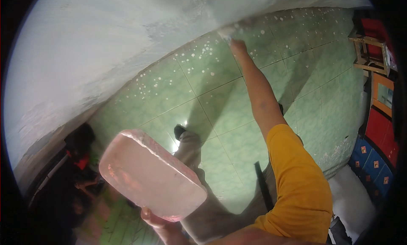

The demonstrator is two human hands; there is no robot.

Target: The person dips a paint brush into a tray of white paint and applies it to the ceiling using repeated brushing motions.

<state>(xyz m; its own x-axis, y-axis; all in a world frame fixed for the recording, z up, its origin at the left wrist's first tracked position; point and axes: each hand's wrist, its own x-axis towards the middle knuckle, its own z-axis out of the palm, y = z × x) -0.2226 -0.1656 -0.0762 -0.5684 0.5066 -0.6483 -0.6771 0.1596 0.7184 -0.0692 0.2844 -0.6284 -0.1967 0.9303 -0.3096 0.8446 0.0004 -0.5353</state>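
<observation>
My left hand (156, 222) grips a pinkish plastic tub (111, 158) by its near edge, with the thumb on the rim. Pale, milky liquid like paint fills the tub, and white crust coats its far rim. My right arm, in a yellow sleeve, stretches far forward. Closed at its end, my right hand (238, 46) holds a pale, blurred tool like a paintbrush (225, 34) at the foot of the whitish wall (106, 41). Blur hides the tool's exact shape and whether it touches the wall.
White drops speckle the green tiled floor (224, 109), mostly along the wall. My feet and legs stand below the tub and arm. A wooden frame (371, 54) and red and blue furniture (373, 164) line the right side. Dark clutter (63, 190) lies at the left.
</observation>
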